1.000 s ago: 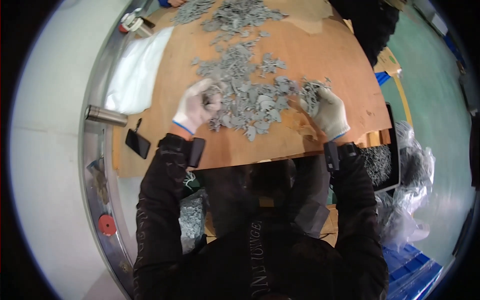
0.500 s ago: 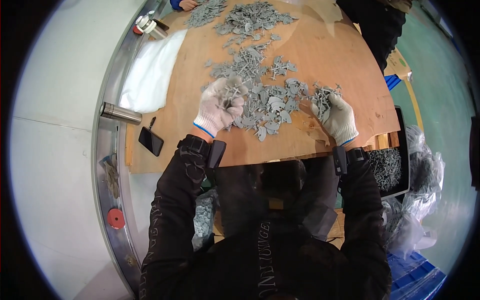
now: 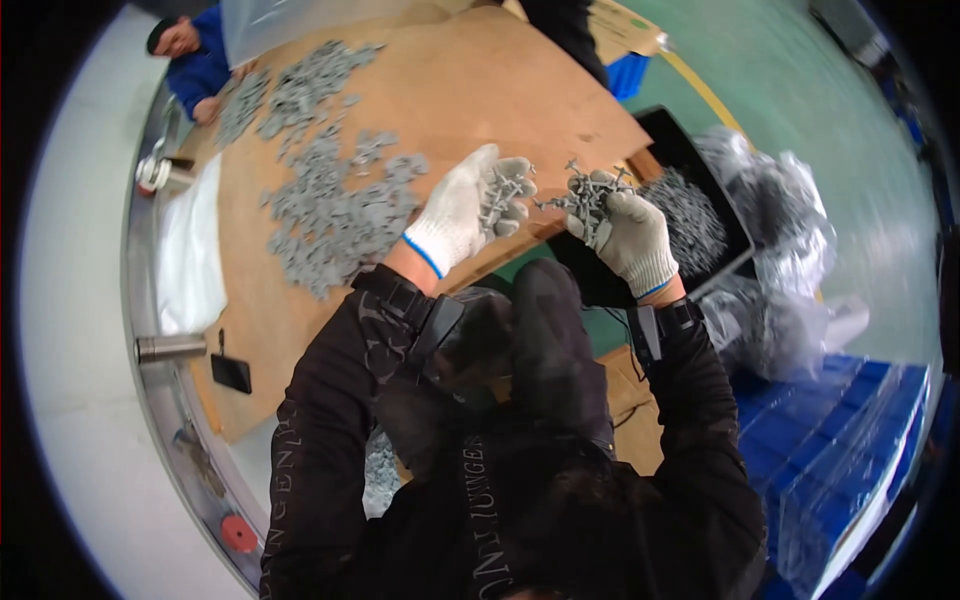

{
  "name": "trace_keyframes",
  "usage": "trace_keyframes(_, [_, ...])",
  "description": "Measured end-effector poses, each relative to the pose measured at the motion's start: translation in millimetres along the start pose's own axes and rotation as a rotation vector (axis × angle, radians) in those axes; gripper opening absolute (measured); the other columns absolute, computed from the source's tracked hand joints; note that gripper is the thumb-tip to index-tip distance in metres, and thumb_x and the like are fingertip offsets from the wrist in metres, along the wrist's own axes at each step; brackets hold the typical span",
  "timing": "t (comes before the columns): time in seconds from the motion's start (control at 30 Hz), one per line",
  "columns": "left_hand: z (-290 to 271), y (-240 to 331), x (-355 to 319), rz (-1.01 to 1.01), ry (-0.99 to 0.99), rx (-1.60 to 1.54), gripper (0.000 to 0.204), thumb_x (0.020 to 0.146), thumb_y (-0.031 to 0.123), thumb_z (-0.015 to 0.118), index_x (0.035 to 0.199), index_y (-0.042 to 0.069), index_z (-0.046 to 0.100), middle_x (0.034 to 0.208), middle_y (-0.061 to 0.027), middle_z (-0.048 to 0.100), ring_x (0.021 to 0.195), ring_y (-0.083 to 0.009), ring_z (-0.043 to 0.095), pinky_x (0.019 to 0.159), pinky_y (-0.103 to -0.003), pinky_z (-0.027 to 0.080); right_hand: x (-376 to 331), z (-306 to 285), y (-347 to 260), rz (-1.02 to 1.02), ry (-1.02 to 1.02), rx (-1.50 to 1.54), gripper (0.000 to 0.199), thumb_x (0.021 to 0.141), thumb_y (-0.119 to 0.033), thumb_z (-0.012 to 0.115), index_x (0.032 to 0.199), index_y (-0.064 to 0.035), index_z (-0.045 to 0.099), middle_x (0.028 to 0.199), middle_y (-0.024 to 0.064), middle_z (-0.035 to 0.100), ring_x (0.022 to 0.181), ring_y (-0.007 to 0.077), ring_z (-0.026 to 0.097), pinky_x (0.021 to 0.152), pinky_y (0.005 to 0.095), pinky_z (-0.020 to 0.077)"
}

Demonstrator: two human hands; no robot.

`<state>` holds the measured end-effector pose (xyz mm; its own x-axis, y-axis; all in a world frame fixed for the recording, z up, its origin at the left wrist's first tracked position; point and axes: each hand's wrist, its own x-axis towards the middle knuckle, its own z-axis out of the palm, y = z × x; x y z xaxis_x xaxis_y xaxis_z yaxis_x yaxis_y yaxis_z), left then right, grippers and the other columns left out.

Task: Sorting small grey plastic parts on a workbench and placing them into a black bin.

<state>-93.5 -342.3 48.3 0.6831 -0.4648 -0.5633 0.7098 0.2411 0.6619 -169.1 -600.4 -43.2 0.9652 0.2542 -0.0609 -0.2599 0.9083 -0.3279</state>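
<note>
Left hand (image 3: 465, 205) nearer right hand (image 3: 638, 238), both holding gray pieces (image 3: 592, 200), more in bin (image 3: 670, 135)

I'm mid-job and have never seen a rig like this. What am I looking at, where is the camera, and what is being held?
There is no machine here: these are a person's own two hands, in whitish knit gloves. The view comes from the left of two fisheye cameras worn on the head, looking down, so straight edges bend near the rim.

The left hand holds a few thin grey pieces in its curled fingers. The right hand grips a bunch of branched grey parts.

On the wooden table lie heaps of flat grey pieces and a dark phone. To the right, a black tray holds many small grey parts.
</note>
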Motion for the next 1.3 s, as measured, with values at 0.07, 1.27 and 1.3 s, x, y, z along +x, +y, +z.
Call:
trace_keyframes(0.07, [34,-22,27,-0.029,-0.036,0.022,0.039,0.113,0.044,0.047,0.111,0.012,0.070,0.094,-0.0098,0.074,0.070,-0.0209,0.066,0.059,-0.034,0.050,-30,3,-23,-0.061,0.038,-0.034,0.045,0.100,-0.009,0.058,0.144,-0.0001,0.057,0.141,0.0228,0.067,0.125,0.0431,0.068,0.103,0.0582,0.0590])
trace_keyframes(1.27, [-304,47,-99,0.906,1.134,1.516,0.033,0.094,0.002,0.058,0.120,0.014,0.074,0.128,-0.0120,0.072,0.121,-0.0359,0.068,0.108,-0.046,0.054,104,60,77,-0.285,-0.015,-1.740,0.025,0.102,-0.006,0.064,0.122,0.0030,0.075,0.114,0.0125,0.079,0.110,0.0198,0.073,0.099,0.0319,0.0553])
trace_keyframes(1.3, [-314,58,-94,0.892,1.139,1.601,0.035,0.094,0.003,0.059,0.124,0.014,0.073,0.129,-0.0122,0.072,0.121,-0.0359,0.068,0.108,-0.046,0.054,126,82,99,-0.262,-0.109,-1.783,0.025,0.102,-0.005,0.063,0.123,0.0020,0.075,0.115,0.0144,0.079,0.111,0.0214,0.073,0.100,0.0322,0.0551])
